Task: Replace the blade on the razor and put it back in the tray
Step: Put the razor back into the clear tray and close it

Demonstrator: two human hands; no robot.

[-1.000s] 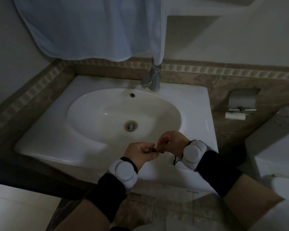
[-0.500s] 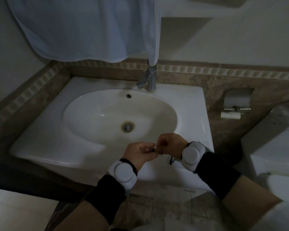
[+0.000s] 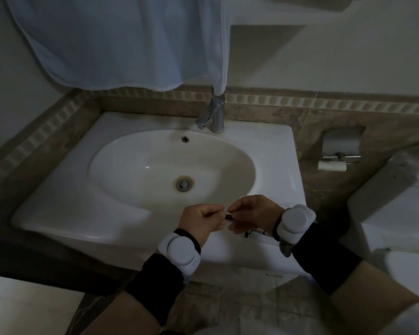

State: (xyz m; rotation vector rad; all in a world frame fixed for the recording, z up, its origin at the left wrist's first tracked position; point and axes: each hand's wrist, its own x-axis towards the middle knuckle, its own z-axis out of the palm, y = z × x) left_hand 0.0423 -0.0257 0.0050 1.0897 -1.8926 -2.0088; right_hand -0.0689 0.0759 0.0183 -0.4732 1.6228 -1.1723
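My left hand (image 3: pixel 201 222) and my right hand (image 3: pixel 252 213) meet fingertip to fingertip over the front rim of the white sink (image 3: pixel 65 213). Between them shows a small dark piece of the razor (image 3: pixel 228 216), pinched from both sides. A thin dark part, seemingly the razor's handle (image 3: pixel 254 232), sticks out below my right palm. The rest of the razor is hidden inside my fingers, and I cannot make out a blade. No tray is in view. Both wrists carry white bands and black cuffs.
A chrome tap (image 3: pixel 213 117) stands at the sink's back edge and a pale blue towel (image 3: pixel 121 42) hangs above it. A toilet paper holder (image 3: pixel 339 151) is recessed in the wall at right. A white toilet tank (image 3: pixel 397 213) stands at far right.
The view has drifted a little, so the sink sits slightly further left in the frame. My hands stay together on the razor, with only small finger shifts.
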